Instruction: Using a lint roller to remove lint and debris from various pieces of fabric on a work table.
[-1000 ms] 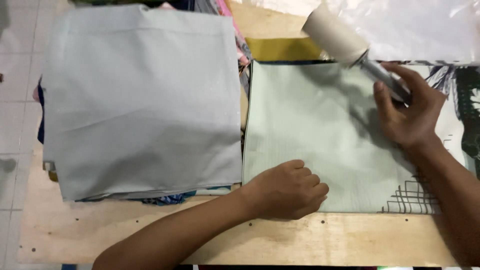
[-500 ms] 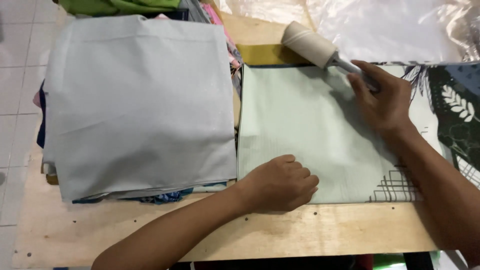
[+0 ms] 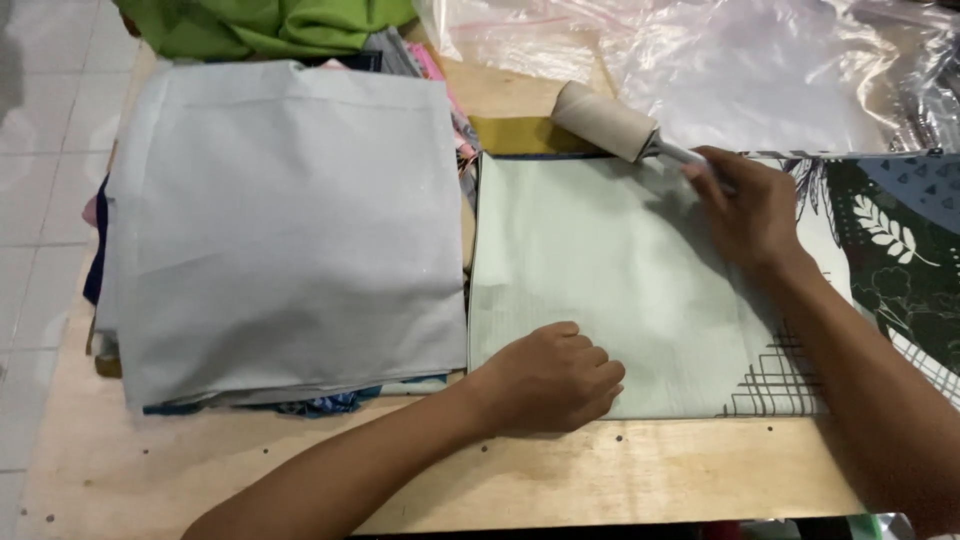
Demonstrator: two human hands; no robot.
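Plywood tabletop carries everything you work on, with pale floor tiles showing past its left edge. Your left hand rests as a loose fist, knuckles down, on the near edge of the pale green fabric, pinning it flat; its grip is curled shut on nothing. Your right hand closes its grip around the handle of the lint roller, whose cream drum lies at the far edge of the green fabric, tilted up toward the left. Under the green piece, to the right, lies a patterned cloth with white leaves on dark green. Just beside the green fabric on the left sits a tall stack of folded cloths topped by a grey fabric. At the far side you have a bright green bundle and crumpled clear plastic bags.
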